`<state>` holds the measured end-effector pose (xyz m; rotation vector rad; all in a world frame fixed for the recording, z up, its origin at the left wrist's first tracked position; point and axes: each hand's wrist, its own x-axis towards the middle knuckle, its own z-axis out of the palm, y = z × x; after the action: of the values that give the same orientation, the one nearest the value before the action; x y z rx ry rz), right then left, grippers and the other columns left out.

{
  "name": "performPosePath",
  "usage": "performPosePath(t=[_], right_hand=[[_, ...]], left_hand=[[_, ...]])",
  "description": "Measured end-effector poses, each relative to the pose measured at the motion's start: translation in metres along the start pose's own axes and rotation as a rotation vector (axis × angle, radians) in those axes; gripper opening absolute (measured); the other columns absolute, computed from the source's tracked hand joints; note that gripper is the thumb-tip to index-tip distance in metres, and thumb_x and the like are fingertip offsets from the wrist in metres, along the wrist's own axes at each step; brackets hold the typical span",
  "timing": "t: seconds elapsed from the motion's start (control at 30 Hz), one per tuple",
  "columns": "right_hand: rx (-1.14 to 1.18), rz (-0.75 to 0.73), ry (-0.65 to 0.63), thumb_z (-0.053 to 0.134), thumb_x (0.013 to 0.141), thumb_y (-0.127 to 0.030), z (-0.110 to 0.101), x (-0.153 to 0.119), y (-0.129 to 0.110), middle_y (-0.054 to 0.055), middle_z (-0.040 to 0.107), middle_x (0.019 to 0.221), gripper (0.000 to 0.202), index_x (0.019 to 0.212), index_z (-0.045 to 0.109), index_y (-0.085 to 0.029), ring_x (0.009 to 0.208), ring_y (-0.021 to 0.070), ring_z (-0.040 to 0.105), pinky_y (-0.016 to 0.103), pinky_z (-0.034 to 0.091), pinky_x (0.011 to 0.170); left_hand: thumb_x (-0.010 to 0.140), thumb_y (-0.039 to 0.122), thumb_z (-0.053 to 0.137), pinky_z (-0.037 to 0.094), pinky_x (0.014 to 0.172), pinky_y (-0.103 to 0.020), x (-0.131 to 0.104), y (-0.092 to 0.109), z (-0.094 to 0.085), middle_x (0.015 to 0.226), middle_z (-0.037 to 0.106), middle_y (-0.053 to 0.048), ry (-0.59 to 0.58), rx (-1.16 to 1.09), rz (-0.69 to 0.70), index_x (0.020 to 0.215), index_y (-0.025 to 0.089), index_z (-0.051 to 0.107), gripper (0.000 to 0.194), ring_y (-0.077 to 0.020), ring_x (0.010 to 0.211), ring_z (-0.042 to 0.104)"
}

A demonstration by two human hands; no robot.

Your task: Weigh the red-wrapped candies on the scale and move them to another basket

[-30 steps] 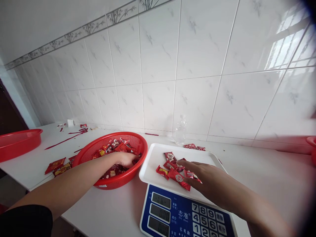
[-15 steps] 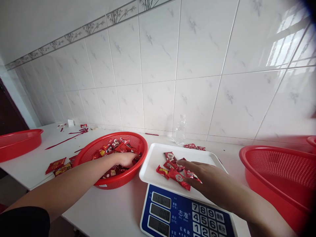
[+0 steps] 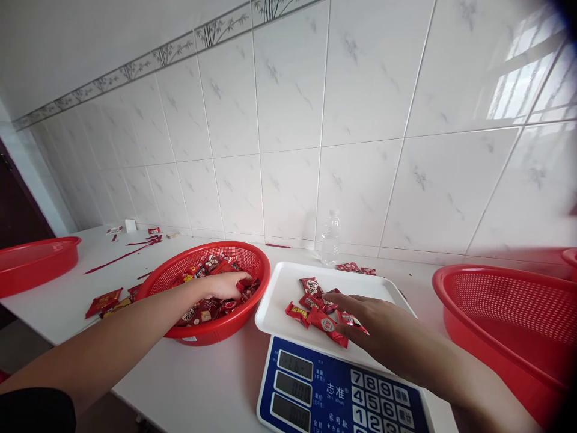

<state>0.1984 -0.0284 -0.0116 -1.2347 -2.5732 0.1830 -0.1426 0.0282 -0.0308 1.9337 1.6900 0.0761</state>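
My left hand (image 3: 228,285) is inside a red perforated basket (image 3: 155,279) of wrapped candies (image 3: 207,315). Its thumb and forefinger show apart among the wrappers; the other fingers are partly hidden. On the right, my right hand (image 3: 360,313) rests over the white tray (image 3: 283,279) of a blue digital scale (image 3: 333,409). The right fingers are spread around a small pile of red-wrapped candies (image 3: 322,319), and one pink-red candy (image 3: 352,322) lies between thumb and forefinger.
Another red basket (image 3: 500,294) stands at the right, and a red basket (image 3: 40,264) at the far left. A clear plastic bottle (image 3: 330,240) stands by the tiled wall. Loose packets (image 3: 103,302) lie left of the candy basket, and patterned packets (image 3: 356,269) behind the tray.
My left hand has shifted slightly left and up among the candies, and its thumb and forefinger show more clearly. My right hand and the tray's candies have stayed put.
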Motion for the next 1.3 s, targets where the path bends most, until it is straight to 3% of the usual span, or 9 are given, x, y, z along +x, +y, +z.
performPosePath(t=[0.27, 0.43, 0.6, 0.77, 0.97, 1.13, 1.3], right_hand=[[-0.008, 0.008, -0.004, 0.045, 0.092, -0.029, -0.001, -0.001, -0.001, 0.009, 0.063, 0.129, 0.044, 0.134, 0.056, -0.024, 0.111, 0.0301, 0.064, 0.049, 0.055, 0.088], [-0.014, 0.004, -0.001, 0.045, 0.092, -0.029, 0.0, -0.002, 0.0, 0.009, 0.063, 0.13, 0.044, 0.135, 0.055, -0.023, 0.112, 0.0298, 0.064, 0.048, 0.055, 0.089], [-0.031, 0.007, -0.005, 0.045, 0.092, -0.029, 0.0, 0.001, -0.001, 0.01, 0.064, 0.128, 0.045, 0.136, 0.054, -0.023, 0.11, 0.0305, 0.065, 0.048, 0.056, 0.087], [-0.033, 0.016, -0.023, 0.044, 0.093, -0.029, -0.001, 0.001, -0.003, 0.01, 0.063, 0.129, 0.045, 0.137, 0.053, -0.022, 0.113, 0.0313, 0.063, 0.049, 0.055, 0.088], [-0.039, 0.002, -0.022, 0.047, 0.091, -0.025, -0.002, -0.001, -0.002, 0.01, 0.064, 0.128, 0.046, 0.137, 0.054, -0.021, 0.111, 0.03, 0.064, 0.047, 0.056, 0.088], [-0.036, -0.018, 0.014, 0.048, 0.091, -0.025, -0.001, -0.002, -0.001, 0.009, 0.066, 0.125, 0.044, 0.134, 0.056, -0.022, 0.107, 0.0297, 0.066, 0.045, 0.057, 0.085], [-0.05, -0.008, 0.017, 0.047, 0.091, -0.024, -0.001, -0.002, -0.001, 0.01, 0.069, 0.119, 0.044, 0.134, 0.056, -0.023, 0.104, 0.0311, 0.068, 0.047, 0.059, 0.079]], left_hand=[[0.061, 0.011, 0.052, 0.046, 0.063, -0.024, -0.012, -0.004, -0.006, 0.122, 0.062, -0.006, 0.096, -0.154, -0.114, 0.139, 0.025, 0.044, 0.08, -0.021, 0.087, 0.064], [0.06, 0.014, 0.052, 0.038, 0.051, -0.024, -0.017, -0.009, -0.012, 0.109, 0.064, -0.006, 0.119, -0.228, -0.128, 0.138, 0.025, 0.045, 0.079, -0.0156, 0.065, 0.058], [0.058, 0.016, 0.055, 0.038, 0.054, -0.023, -0.025, -0.007, -0.016, 0.114, 0.061, -0.005, 0.186, -0.288, -0.12, 0.132, 0.024, 0.051, 0.075, -0.0157, 0.07, 0.057], [0.06, 0.017, 0.055, 0.037, 0.053, -0.023, -0.027, -0.005, -0.02, 0.102, 0.063, -0.003, 0.248, -0.352, -0.093, 0.131, 0.026, 0.052, 0.072, -0.0138, 0.063, 0.053], [0.06, 0.019, 0.058, 0.046, 0.067, -0.027, -0.024, -0.001, -0.025, 0.109, 0.065, -0.005, 0.317, -0.386, -0.072, 0.128, 0.024, 0.055, 0.068, -0.0202, 0.083, 0.061], [0.061, 0.021, 0.063, 0.048, 0.078, -0.029, -0.027, 0.004, -0.026, 0.122, 0.062, -0.006, 0.314, -0.38, -0.063, 0.125, 0.024, 0.057, 0.064, -0.0242, 0.1, 0.061], [0.068, 0.029, 0.064, 0.049, 0.083, -0.03, -0.026, -0.003, -0.026, 0.108, 0.069, -0.005, 0.18, -0.298, -0.055, 0.128, 0.024, 0.055, 0.061, -0.0234, 0.096, 0.066]])
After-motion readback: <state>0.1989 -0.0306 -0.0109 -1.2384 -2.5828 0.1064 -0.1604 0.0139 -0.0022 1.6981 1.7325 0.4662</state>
